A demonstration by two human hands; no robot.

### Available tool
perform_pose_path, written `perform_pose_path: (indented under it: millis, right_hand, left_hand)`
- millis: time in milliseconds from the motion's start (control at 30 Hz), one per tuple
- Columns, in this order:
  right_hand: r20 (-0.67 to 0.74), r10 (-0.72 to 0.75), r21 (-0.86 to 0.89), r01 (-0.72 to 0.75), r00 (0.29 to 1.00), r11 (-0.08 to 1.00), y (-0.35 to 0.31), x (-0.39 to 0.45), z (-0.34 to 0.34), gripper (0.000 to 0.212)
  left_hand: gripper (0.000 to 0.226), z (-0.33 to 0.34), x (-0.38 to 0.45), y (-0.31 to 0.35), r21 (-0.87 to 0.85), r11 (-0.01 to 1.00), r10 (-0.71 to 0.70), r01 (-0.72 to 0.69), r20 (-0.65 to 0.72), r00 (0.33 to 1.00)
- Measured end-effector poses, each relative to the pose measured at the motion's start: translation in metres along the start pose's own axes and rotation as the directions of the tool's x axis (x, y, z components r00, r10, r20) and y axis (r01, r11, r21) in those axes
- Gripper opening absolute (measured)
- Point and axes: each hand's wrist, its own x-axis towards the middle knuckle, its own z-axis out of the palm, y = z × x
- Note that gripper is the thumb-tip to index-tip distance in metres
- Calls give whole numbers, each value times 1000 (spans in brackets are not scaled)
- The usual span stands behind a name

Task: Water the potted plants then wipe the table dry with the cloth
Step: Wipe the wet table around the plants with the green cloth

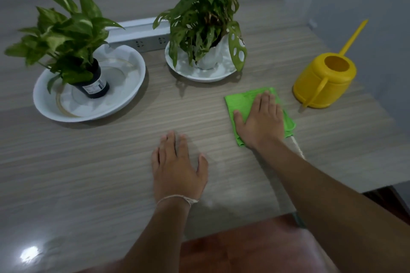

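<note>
My right hand (261,119) presses flat, fingers straight, on a folded green cloth (240,102) lying on the wood-grain table (111,162). My left hand (177,166) rests flat on the bare table, left of the cloth. A yellow watering can (326,82) stands upright right of the cloth, its spout pointing away to the far right. One plant in a black pot (93,83) stands in a large white dish (124,99) at the left. A second plant in a white pot (210,57) sits on a white saucer (199,75) behind the cloth.
A white power strip (146,43) lies between the two plants at the back. The table's near edge (244,224) runs in front of me, with reddish-brown floor below. The right table edge drops off beyond the watering can. A wall stands behind.
</note>
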Motion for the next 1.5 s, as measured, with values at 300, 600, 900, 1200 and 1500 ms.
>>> perform_pose_path:
  millis: [300,600,900,1200,1500]
  right_hand:
    - [-38,-8,-16,8,999,1000,-46,-95,8,93]
    - [-17,8,-16,-9,1000,1000,-115,-156,16,96]
    - [-20,-107,3,107,994,994,-233,-206,28,96]
    - [37,-318,21,317,948,948,-350,-237,39,96]
    - [24,-424,13,424,905,906,-416,-243,47,97]
  left_hand:
    - [64,-16,-15,-28,-312,949,-58,42,-42,997]
    - [53,-78,-30,-158,-294,952,77,-85,-39,996]
    - [64,-123,-22,-309,-71,996,-45,45,4,999]
    - [70,-126,-39,-377,-2,993,-119,119,12,993]
    - [66,-127,-46,-427,40,983,-179,182,-57,982]
